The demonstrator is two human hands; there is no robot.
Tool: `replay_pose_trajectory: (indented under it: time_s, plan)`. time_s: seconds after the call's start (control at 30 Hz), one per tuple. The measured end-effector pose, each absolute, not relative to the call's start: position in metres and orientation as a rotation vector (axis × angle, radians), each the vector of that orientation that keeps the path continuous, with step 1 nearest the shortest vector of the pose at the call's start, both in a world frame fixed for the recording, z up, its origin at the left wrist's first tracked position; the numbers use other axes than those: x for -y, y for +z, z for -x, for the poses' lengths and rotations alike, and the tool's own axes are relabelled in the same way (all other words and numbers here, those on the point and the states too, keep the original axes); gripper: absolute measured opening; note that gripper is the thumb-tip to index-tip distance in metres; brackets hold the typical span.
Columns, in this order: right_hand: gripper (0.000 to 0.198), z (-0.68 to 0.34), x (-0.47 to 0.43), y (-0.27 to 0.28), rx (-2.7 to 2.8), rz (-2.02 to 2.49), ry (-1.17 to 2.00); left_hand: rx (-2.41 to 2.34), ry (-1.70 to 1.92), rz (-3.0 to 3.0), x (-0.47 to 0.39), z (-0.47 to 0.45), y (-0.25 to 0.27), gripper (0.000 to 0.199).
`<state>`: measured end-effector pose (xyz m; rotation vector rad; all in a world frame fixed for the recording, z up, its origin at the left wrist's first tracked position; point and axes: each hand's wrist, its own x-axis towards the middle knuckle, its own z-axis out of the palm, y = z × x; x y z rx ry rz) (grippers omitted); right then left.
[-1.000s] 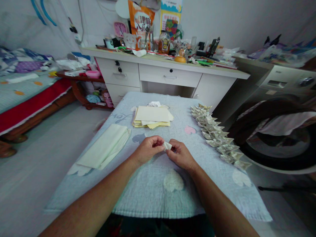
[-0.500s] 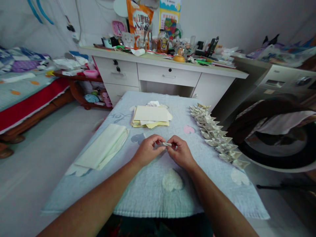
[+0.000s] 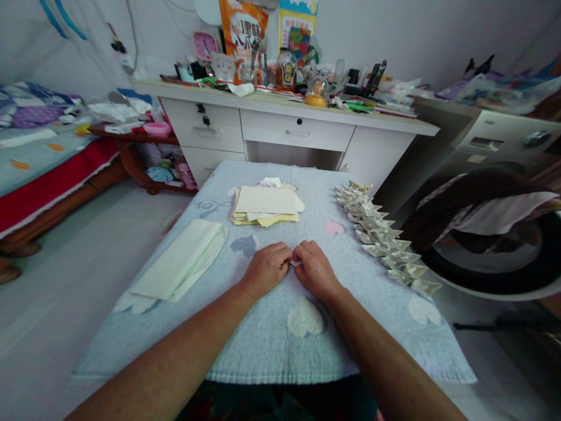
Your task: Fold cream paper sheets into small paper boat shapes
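Over the middle of the cloth-covered table, my left hand (image 3: 268, 268) and my right hand (image 3: 316, 270) meet, fingers closed from both sides on a small piece of folded paper (image 3: 295, 263). Most of the paper is hidden by the fingers; a pale bit shows between them. Beyond my hands lies a stack of cream and yellow paper sheets (image 3: 267, 200), with a crumpled white piece behind it. Left of my hands is a folded pale green cloth or sheet (image 3: 177, 260). Along the right side, several folded paper boats (image 3: 379, 234) stand in a slanting row.
The table wears a light blue cloth (image 3: 254, 351) with heart patterns. Behind it stands a white desk (image 3: 298, 126) crowded with jars, bags and small items. A washing machine (image 3: 482, 175) with clothes hanging from its door is at the right, a bed (image 3: 52, 158) at the left.
My fingers have curled further over the folded paper and the hands have turned knuckles up, so less of it shows. The view has shifted slightly; the other things stay put.
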<state>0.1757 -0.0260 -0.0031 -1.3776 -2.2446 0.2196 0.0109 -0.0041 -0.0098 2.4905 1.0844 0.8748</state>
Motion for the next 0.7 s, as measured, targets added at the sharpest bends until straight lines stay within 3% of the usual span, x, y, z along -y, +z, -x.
replay_pose_trajectory:
  time_s: [0.3, 0.7]
  plan:
    - [0.018, -0.184, 0.029, 0.004, 2.324, 1.301, 0.399, -1.04, 0.639, -2.724, 0.007, 0.0, -0.005, 0.01]
    - [0.016, -0.185, 0.03, 0.005, 2.35, 1.349, 0.362, -0.961, 0.649, -2.744, 0.006, 0.001, -0.006, 0.015]
